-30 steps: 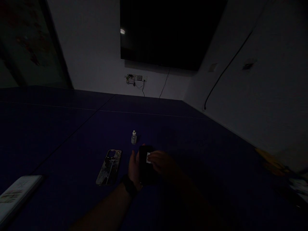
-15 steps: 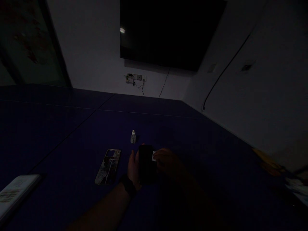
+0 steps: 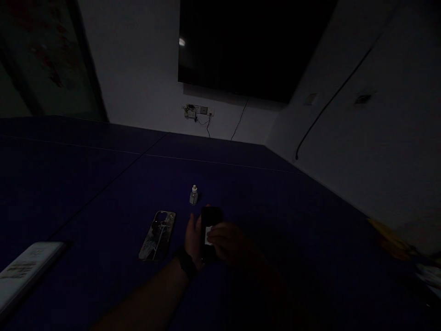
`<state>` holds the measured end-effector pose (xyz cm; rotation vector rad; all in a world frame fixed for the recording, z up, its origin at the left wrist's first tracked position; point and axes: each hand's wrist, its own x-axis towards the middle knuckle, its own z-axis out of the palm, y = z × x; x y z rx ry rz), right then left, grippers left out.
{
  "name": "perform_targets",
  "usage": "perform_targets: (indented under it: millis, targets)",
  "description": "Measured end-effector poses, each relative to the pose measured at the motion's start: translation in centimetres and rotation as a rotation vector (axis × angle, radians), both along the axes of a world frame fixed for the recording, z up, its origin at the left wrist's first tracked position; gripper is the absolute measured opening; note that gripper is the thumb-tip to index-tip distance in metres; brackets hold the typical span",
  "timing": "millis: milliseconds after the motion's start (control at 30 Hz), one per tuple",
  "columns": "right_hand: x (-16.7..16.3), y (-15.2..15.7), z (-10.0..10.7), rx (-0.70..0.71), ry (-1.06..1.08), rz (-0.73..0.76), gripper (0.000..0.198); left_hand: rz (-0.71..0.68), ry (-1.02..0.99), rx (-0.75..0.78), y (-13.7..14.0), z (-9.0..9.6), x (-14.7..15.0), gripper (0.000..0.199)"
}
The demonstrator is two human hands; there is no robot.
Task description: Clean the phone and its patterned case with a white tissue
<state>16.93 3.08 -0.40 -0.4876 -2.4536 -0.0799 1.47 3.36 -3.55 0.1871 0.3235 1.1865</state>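
My left hand [image 3: 193,239], with a dark band at its wrist, is closed around a black smartphone [image 3: 212,214] whose dark face is turned up towards me. Pressed onto the phone's face is a small white wipe [image 3: 208,235], under the fingers of my right hand [image 3: 225,240]. Those fingers are bent over the wipe and partly cover it. Just beyond the phone, a small clear bottle [image 3: 193,197] with a white dropper cap stands upright. To the left lies a patterned phone case [image 3: 158,236] with a camera cutout.
A white box [image 3: 29,266] with print on it lies at the left on the dark blue tabletop [image 3: 117,197]. Yellow and white items [image 3: 389,234] are at the right edge. A large screen [image 3: 255,46] hangs on the far wall above sockets [image 3: 200,110] and cables.
My right hand has moved the wipe from the phone's right edge left and down onto the middle of its face. The whole view has shifted slightly.
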Motion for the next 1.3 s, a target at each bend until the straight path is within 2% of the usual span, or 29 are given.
perform_targets:
  millis: [167,333,433,567,767,967,1033,1133,1200,1300]
  targets:
    - [-1.9,0.2,-0.8,-0.013,-0.037,-0.040,0.025,-0.011,-0.011,-0.004,0.6,-0.9,0.0,0.070]
    - [-2.2,0.1,-0.4,-0.048,-0.085,0.020,0.023,-0.012,-0.005,0.002,-0.1,-0.3,-0.2,0.069]
    - [-2.0,0.3,-0.2,-0.082,-0.126,0.003,0.024,-0.018,0.014,0.009,-0.5,0.1,-0.3,0.067]
    - [-0.8,0.8,-0.4,-0.090,-0.071,-0.068,0.023,-0.010,0.011,0.019,-0.6,0.3,-0.2,0.066]
    - [-0.8,0.2,-0.5,-0.063,-0.059,0.060,0.021,-0.028,-0.007,0.015,0.0,-0.1,-0.1,0.073]
    - [0.0,1.0,-0.9,-0.065,-0.028,-0.060,0.023,-0.020,0.005,-0.007,-0.1,0.0,-0.1,0.071]
    - [0.3,1.0,-0.9,-0.076,-0.019,-0.028,0.022,-0.025,0.014,-0.013,-0.5,0.4,-0.1,0.070]
    - [-0.5,0.5,-0.7,-0.077,-0.118,0.040,0.022,-0.026,0.016,-0.022,-0.7,0.9,-0.2,0.069]
    - [-1.1,0.2,-0.5,-0.084,-0.174,0.032,0.023,-0.012,0.017,-0.034,-0.8,1.1,-0.2,0.068]
    - [-0.7,0.4,-0.4,-0.090,-0.113,-0.030,0.021,0.001,0.013,-0.034,-0.8,1.1,-0.3,0.067]
